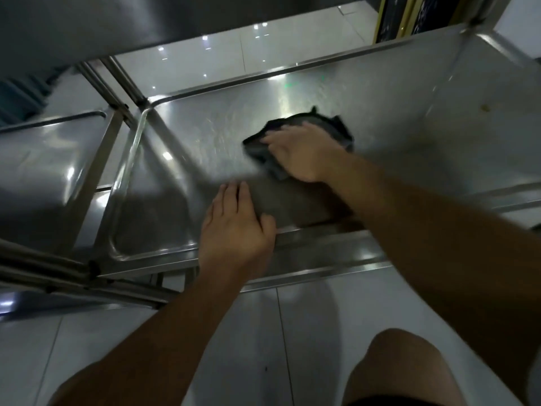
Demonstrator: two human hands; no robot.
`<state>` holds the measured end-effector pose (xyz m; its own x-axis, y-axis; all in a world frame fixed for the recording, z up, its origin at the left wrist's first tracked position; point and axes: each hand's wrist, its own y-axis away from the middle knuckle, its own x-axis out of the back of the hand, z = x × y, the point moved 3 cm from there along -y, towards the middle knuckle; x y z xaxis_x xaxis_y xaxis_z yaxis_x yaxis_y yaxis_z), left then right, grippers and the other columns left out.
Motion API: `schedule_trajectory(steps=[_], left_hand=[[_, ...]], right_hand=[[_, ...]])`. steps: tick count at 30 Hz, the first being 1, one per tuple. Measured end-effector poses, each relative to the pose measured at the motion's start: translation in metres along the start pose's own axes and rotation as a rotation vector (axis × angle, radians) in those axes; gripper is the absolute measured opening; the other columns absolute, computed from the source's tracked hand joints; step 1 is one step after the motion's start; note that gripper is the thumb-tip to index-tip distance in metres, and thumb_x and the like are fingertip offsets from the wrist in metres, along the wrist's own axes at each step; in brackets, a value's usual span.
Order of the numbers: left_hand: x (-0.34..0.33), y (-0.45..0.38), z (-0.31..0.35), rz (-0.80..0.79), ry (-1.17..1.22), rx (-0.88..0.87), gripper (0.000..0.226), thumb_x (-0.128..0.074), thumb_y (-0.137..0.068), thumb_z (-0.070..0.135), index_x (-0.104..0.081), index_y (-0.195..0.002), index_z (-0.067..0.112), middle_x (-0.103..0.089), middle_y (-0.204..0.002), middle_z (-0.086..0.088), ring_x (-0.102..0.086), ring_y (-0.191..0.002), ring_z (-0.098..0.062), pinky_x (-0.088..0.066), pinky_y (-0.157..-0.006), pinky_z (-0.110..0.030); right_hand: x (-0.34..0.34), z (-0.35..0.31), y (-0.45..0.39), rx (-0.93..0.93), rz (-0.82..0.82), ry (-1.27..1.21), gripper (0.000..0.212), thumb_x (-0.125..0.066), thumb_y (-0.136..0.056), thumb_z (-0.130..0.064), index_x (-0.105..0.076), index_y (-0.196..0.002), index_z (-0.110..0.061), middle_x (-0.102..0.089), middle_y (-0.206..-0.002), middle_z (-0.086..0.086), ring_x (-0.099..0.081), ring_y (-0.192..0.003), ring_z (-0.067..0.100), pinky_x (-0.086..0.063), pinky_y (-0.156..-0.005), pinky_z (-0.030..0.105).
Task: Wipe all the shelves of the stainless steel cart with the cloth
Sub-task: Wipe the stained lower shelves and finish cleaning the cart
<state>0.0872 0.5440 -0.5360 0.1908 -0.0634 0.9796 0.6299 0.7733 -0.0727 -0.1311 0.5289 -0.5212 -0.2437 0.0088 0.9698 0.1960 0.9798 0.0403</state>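
Head view — right hand (304, 155) flat, pressing cloth (336, 124) on shelf (205, 136); left hand (234, 227) open-fingered, holding nothing, on rim.

Right hand (304, 153) lies flat on a dark grey crumpled cloth (292, 142), pressing it against the low stainless steel cart shelf (205, 136). Left hand (237, 227) rests palm-down on the shelf's near raised rim, fingers extended. A second steel shelf (44, 171) sits just beside, at left. Pale glossy floor tiles (263, 347) below; a bare knee (409, 361) shows at lower right.
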Motion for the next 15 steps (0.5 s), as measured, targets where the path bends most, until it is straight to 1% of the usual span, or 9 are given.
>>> schedule_trajectory(steps=[3,4,5,6,7,8,10,12,15], left_hand=[[-0.001,-0.002,-0.001,-0.032,-0.015,0.003,0.078,-0.026,-0.098,0.048,-0.026,-0.166,0.010,-0.024,-0.172,-0.014,-0.020,-0.159,-0.028,-0.017,-0.127,-0.043],[-0.002,-0.002,0.000,-0.042,-0.021,0.002,0.078,-0.025,-0.098,0.048,-0.024,-0.166,0.010,-0.023,-0.173,-0.014,-0.019,-0.159,-0.028,-0.016,-0.128,-0.042],[-0.002,-0.002,0.000,-0.048,-0.025,0.003,0.079,-0.024,-0.098,0.049,-0.023,-0.166,0.010,-0.022,-0.173,-0.014,-0.019,-0.159,-0.028,-0.015,-0.128,-0.043],[-0.002,-0.002,0.001,-0.051,-0.025,0.004,0.080,-0.023,-0.098,0.050,-0.023,-0.166,0.009,-0.021,-0.173,-0.014,-0.018,-0.159,-0.028,-0.015,-0.128,-0.043],[-0.002,-0.001,0.001,-0.053,-0.025,0.007,0.080,-0.023,-0.098,0.050,-0.022,-0.166,0.009,-0.021,-0.173,-0.015,-0.018,-0.159,-0.029,-0.015,-0.128,-0.043],[-0.002,-0.001,0.002,-0.055,-0.025,0.012,0.081,-0.022,-0.098,0.051,-0.022,-0.166,0.008,-0.021,-0.173,-0.015,-0.018,-0.159,-0.029,-0.014,-0.129,-0.043],[-0.002,-0.003,0.003,-0.066,-0.036,0.024,0.080,-0.023,-0.099,0.051,-0.021,-0.167,0.009,-0.020,-0.173,-0.015,-0.017,-0.160,-0.029,-0.012,-0.129,-0.042],[-0.003,-0.005,0.003,-0.078,-0.044,0.044,0.076,-0.028,-0.102,0.049,-0.019,-0.167,0.010,-0.018,-0.174,-0.013,-0.015,-0.160,-0.028,-0.010,-0.129,-0.041],[-0.002,-0.007,0.004,-0.085,-0.046,0.049,0.074,-0.033,-0.104,0.046,-0.019,-0.167,0.011,-0.016,-0.175,-0.012,-0.013,-0.160,-0.027,-0.009,-0.129,-0.041]], right_hand=[[0.017,0.089,0.038,-0.221,0.064,0.133,0.049,-0.029,-0.109,-0.034,-0.044,-0.155,-0.027,-0.039,-0.165,0.001,-0.042,-0.146,0.031,-0.030,-0.118,0.057],[0.023,0.124,0.057,-0.324,0.076,0.125,0.051,-0.028,-0.108,-0.035,-0.044,-0.155,-0.025,-0.037,-0.165,0.002,-0.041,-0.146,0.033,-0.030,-0.118,0.060],[0.028,0.155,0.078,-0.437,0.083,0.082,0.054,-0.025,-0.107,-0.039,-0.041,-0.156,-0.024,-0.034,-0.167,0.002,-0.037,-0.149,0.034,-0.026,-0.120,0.061],[0.031,0.178,0.097,-0.534,0.080,0.032,0.058,-0.021,-0.106,-0.045,-0.037,-0.158,-0.025,-0.030,-0.169,0.002,-0.032,-0.152,0.033,-0.020,-0.122,0.061],[0.033,0.189,0.111,-0.592,0.071,0.004,0.061,-0.018,-0.105,-0.049,-0.034,-0.159,-0.027,-0.027,-0.171,0.001,-0.028,-0.154,0.032,-0.015,-0.124,0.059],[0.031,0.187,0.117,-0.621,0.054,-0.010,0.061,-0.017,-0.105,-0.051,-0.031,-0.160,-0.029,-0.024,-0.172,0.000,-0.024,-0.156,0.031,-0.012,-0.125,0.059],[0.023,0.154,0.117,-0.599,0.027,-0.023,0.058,-0.020,-0.107,-0.051,-0.029,-0.161,-0.033,-0.020,-0.173,-0.006,-0.019,-0.158,0.027,-0.008,-0.126,0.058],[0.009,0.098,0.115,-0.469,0.010,-0.024,0.055,-0.021,-0.108,-0.050,-0.029,-0.161,-0.038,-0.020,-0.172,-0.012,-0.019,-0.158,0.023,-0.008,-0.126,0.056],[-0.015,0.012,0.130,-0.233,0.006,-0.020,0.062,-0.015,-0.101,-0.056,-0.033,-0.159,-0.043,-0.025,-0.169,-0.019,-0.020,-0.157,0.016,-0.008,-0.126,0.050]])
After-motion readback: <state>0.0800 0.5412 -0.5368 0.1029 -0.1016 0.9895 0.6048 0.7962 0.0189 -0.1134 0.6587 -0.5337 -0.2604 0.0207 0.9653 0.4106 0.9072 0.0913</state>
